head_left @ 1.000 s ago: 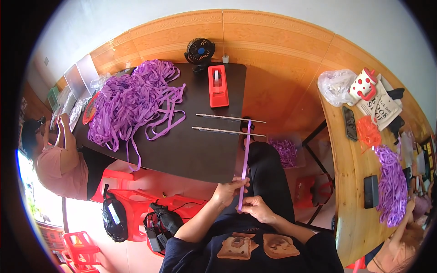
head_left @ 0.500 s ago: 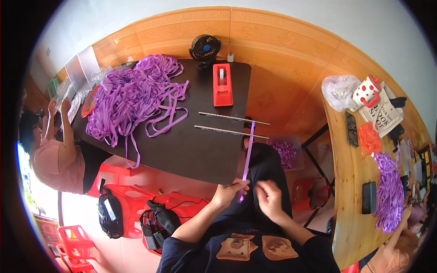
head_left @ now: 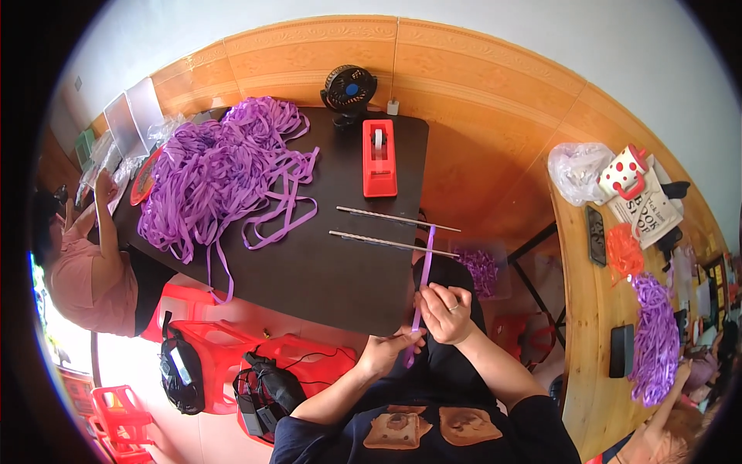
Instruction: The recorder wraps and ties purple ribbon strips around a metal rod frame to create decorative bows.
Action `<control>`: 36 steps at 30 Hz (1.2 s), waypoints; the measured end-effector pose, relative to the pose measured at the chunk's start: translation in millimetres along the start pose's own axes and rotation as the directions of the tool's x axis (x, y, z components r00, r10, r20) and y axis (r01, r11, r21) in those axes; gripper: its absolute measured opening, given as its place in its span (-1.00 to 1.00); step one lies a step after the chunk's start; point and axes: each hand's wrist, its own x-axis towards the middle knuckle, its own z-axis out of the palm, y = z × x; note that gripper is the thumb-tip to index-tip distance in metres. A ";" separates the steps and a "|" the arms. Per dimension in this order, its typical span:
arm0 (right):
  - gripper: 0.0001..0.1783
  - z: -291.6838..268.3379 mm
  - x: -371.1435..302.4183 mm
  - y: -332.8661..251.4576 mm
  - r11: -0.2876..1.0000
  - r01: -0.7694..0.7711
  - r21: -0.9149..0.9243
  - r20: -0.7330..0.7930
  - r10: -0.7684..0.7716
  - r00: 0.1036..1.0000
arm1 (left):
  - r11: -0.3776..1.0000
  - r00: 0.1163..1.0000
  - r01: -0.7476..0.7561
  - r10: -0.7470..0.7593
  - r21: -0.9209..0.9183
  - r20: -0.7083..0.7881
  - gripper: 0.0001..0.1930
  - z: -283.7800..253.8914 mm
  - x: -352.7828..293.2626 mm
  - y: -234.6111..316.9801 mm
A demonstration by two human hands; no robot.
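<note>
Two slim metal sticks (head_left: 386, 243), like chopsticks, lie side by side on the dark table with their ends past its right edge. A purple ribbon (head_left: 427, 267) stretches from those ends down toward my lap. My left hand (head_left: 390, 353) pinches its lower part, and a short tail hangs below the fingers. Just above and to the right, my right hand (head_left: 448, 313), wearing a ring, is closed at the same ribbon, fingers bent against it. How the ribbon passes round the sticks is too small to tell.
A heap of purple ribbon (head_left: 209, 170) covers the dark table's left side. Behind the sticks stand a red tape dispenser (head_left: 379, 182) and a black fan (head_left: 349, 90). A wooden table (head_left: 583, 348) at right holds a ribbon bundle (head_left: 655, 340). Another person (head_left: 89, 267) sits at left.
My right hand has moved up and left from beside the ribbon and closed on it. My left hand keeps its pinch. The whole view has shifted slightly.
</note>
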 end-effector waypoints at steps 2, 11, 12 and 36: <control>-0.85 -2.5 2.0 -3.0 1.000 -0.003 0.001 0.003 0.003 1.000 | 0.999 0.999 -0.028 0.029 -0.019 0.016 -0.87 0.7 -1.7 -1.9; -0.71 -23.3 23.4 -7.0 0.998 -0.060 0.036 -0.018 0.061 0.998 | 0.969 0.996 0.004 0.019 -0.248 0.088 -0.83 13.6 -14.0 7.2; -0.71 -24.9 27.8 -5.7 0.996 -0.074 0.045 -0.041 0.076 0.996 | 0.956 0.990 0.059 -0.020 -0.286 0.138 -0.80 12.4 -15.3 8.0; -0.87 75.7 89.3 161.4 -0.313 -0.730 0.607 0.770 0.458 0.444 | 0.980 0.981 0.155 -0.168 -0.124 -0.101 -0.71 1.2 78.4 -49.0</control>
